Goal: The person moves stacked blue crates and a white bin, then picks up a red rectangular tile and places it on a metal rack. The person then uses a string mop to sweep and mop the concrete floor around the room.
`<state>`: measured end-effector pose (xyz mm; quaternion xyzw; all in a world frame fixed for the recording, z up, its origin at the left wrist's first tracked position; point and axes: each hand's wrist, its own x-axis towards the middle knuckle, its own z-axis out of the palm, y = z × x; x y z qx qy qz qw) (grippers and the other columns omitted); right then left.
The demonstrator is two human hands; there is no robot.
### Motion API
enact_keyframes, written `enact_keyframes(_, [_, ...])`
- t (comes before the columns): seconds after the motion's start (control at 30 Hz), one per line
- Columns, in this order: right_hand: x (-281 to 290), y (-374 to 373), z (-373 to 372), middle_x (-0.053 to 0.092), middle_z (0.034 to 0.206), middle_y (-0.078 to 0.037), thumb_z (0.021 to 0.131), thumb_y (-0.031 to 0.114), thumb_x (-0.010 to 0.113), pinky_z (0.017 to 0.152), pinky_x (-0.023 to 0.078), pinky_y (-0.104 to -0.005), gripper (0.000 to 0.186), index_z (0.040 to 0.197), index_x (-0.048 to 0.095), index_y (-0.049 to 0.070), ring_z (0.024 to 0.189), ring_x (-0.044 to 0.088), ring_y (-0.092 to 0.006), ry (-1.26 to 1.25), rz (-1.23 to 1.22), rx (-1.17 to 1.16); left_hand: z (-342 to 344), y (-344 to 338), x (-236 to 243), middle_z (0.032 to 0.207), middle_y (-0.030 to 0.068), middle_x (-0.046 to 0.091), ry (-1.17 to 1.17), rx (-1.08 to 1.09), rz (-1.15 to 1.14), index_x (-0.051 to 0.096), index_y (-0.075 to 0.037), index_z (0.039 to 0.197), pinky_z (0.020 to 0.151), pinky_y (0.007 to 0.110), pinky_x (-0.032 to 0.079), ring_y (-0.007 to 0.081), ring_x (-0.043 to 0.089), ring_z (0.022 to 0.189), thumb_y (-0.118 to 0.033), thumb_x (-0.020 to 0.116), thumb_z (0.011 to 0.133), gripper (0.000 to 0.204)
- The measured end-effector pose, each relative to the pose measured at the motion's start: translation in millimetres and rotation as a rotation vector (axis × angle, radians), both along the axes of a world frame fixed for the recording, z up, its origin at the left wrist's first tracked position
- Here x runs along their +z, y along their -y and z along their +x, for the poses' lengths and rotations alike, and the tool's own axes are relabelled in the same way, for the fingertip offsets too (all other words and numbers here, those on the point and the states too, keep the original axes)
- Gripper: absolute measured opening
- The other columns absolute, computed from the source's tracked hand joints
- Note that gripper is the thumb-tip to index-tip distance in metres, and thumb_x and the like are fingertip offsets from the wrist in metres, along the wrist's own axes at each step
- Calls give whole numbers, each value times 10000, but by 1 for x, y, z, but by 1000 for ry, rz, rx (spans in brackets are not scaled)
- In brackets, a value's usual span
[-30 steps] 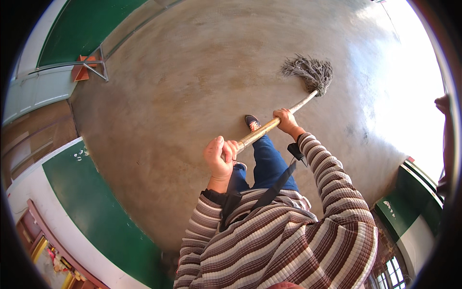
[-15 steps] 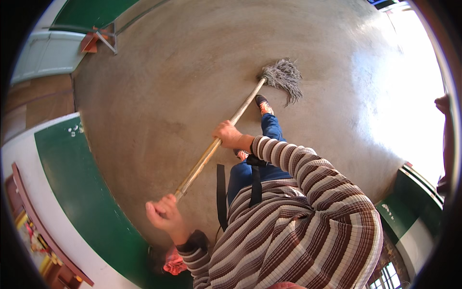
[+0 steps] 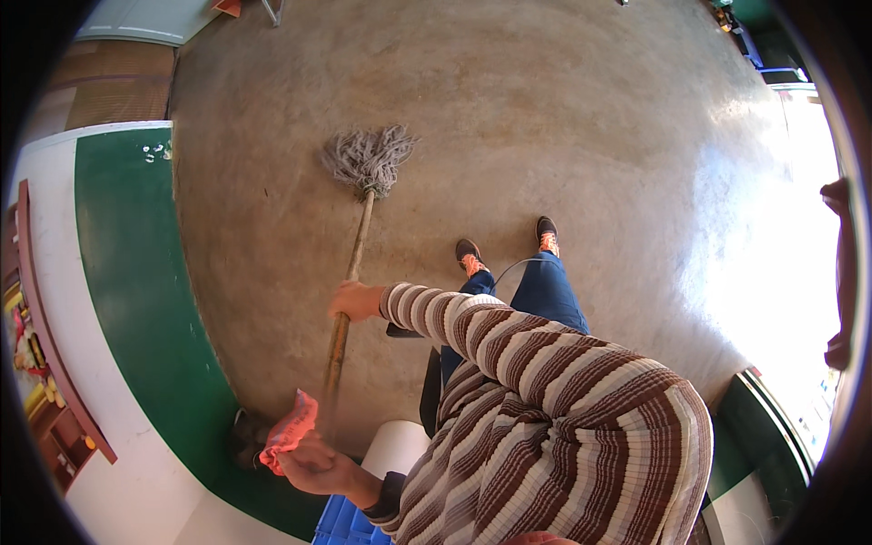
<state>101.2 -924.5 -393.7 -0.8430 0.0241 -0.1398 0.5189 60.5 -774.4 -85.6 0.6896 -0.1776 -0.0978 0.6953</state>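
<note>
A mop with a pale wooden handle (image 3: pixel 361 238) and a grey string head (image 3: pixel 371 160) stretches away from me. Its strands lie fanned out on the floor, left of my feet. Midway along the handle, my right hand (image 3: pixel 357 301) is closed around the wood, its striped sleeve reaching across my body. My left hand (image 3: pixel 313 465) is closed at the handle's near end, low in view; blur partly hides that grip. Right beside the left fingers shows a crumpled red cloth-like thing (image 3: pixel 292 431); whether they touch it I cannot tell.
A green-and-white wall (image 3: pixel 127 263) with a brown shelf (image 3: pixel 59 336) runs along the left. Close by my left forearm are a blue plastic crate (image 3: pixel 338 520) and a white rounded object (image 3: pixel 398 445). Bright light falls on the concrete floor (image 3: pixel 581 109) at right.
The mop head has swung from right of my feet to their left, and both hands have moved with the handle. My feet now show side by side. The view has shifted.
</note>
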Motion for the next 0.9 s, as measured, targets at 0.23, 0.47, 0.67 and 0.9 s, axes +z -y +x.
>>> enact_keyframes(0.23, [14,19,-45,639,683,-77,615,129,660,680,479,-456,98,713,661,135,730,623,-327,-89,-29,1,-21,38,22,468,-27,133,56,194,77,262,-168,559,620,292,369,97,221,427,-253,481,920,430])
enact_keyframes(0.47, [16,57,-180,670,764,-81,637,142,667,723,480,-491,142,775,684,111,805,654,-309,-383,-40,-45,-63,73,0,517,-38,145,-173,77,32,300,-152,612,657,284,398,84,234,468,-244,467,935,376])
enact_keyframes(0.67, [-64,117,-359,672,812,-61,672,206,672,797,441,-463,210,878,683,165,852,656,-285,-707,-82,-212,-144,143,-112,562,-32,235,-73,-132,334,380,-122,651,748,378,478,110,313,507,-225,463,933,311])
enact_keyframes(0.9, [-97,212,-580,649,750,-24,657,164,660,826,425,-406,137,792,658,194,828,644,-239,-1008,-182,-390,-256,249,-220,574,33,426,-635,-749,243,493,-45,779,794,469,495,201,545,644,-138,504,900,153])
